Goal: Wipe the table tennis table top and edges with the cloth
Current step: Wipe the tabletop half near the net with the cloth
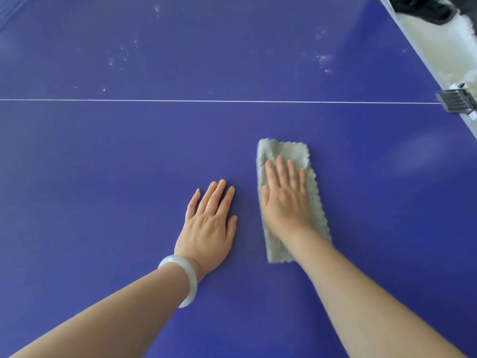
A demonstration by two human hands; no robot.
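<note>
The blue table tennis table top fills the view, with a thin white line running across it. A folded grey fluffy cloth lies flat on the blue surface, right of centre. My right hand presses on the cloth with straight fingers, palm down. My left hand rests flat on the bare table just left of the cloth, fingers straight, a pale bangle on its wrist.
White dust specks dot the table beyond the white line, at left and right. The table's white right edge runs diagonally at the upper right, with a metal net clamp on it. A dark object lies past that edge.
</note>
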